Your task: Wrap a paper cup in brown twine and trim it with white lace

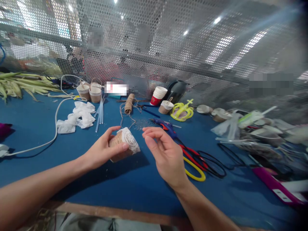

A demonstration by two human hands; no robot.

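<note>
My left hand (108,147) is closed around a small cup (117,141) wrapped in brown twine, tilted on its side above the table. White lace (129,138) covers the end of the cup facing right. To the right of the cup, apart from it, my right hand (166,154) is raised with thumb and forefinger drawn together. Whether anything lies between those fingertips is too small to tell. Behind the right hand lies a blue glue gun (165,125). A spool of twine (129,103) stands beyond the cup, its loose strand running toward it.
Scissors with red and yellow handles (195,173) lie right of my right hand. White lace (81,117) and clear glue sticks (100,112) rest at left, near wrapped cups (95,93). A yellow crown-shaped piece (182,110) and a purple power strip (271,183) are at right.
</note>
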